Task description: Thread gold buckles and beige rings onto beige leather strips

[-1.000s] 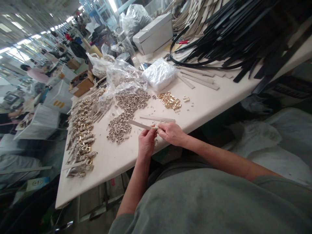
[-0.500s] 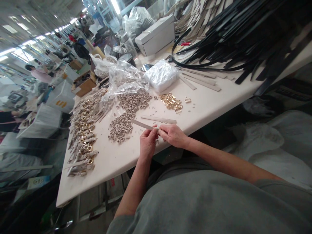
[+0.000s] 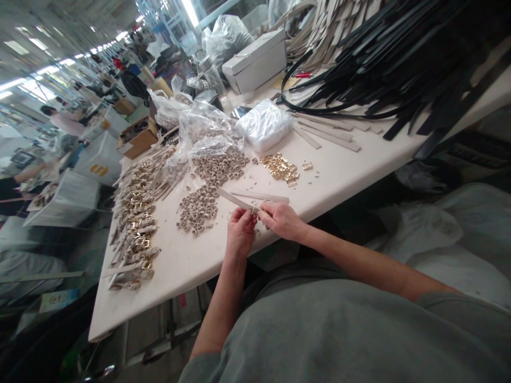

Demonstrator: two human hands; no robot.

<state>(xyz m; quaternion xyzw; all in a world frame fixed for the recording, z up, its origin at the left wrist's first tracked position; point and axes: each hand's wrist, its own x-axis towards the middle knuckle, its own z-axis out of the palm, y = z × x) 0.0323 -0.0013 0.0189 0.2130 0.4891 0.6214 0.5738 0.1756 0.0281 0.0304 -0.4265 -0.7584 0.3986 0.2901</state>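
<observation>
A beige strap (image 3: pixel 235 199) is pinched between my two hands above the table's front edge. My left hand (image 3: pixel 241 229) is closed on it, thumb and fingertips together, and my right hand (image 3: pixel 281 219) grips its near end. A small piece, perhaps a loop, shows at the fingertips, too small to tell. Just behind my hands lies another beige strap (image 3: pixel 261 196). Many small beige loops (image 3: pixel 197 207) are heaped to the left. Gold buckles (image 3: pixel 279 167) form a pile behind, with a single buckle (image 3: pixel 307 165) beside it.
Straps with gold buckles (image 3: pixel 138 223) line the left of the table (image 3: pixel 171 271). Farther back are a plastic bag (image 3: pixel 207 127), a wrapped white packet (image 3: pixel 264 125) and a white box (image 3: pixel 255 61). Black straps (image 3: pixel 371 69) cover the right. A person (image 3: pixel 66 119) is in the left background.
The far end of the held strap has shifted slightly right and toward the lying strap. My hands have barely moved and keep their grip.
</observation>
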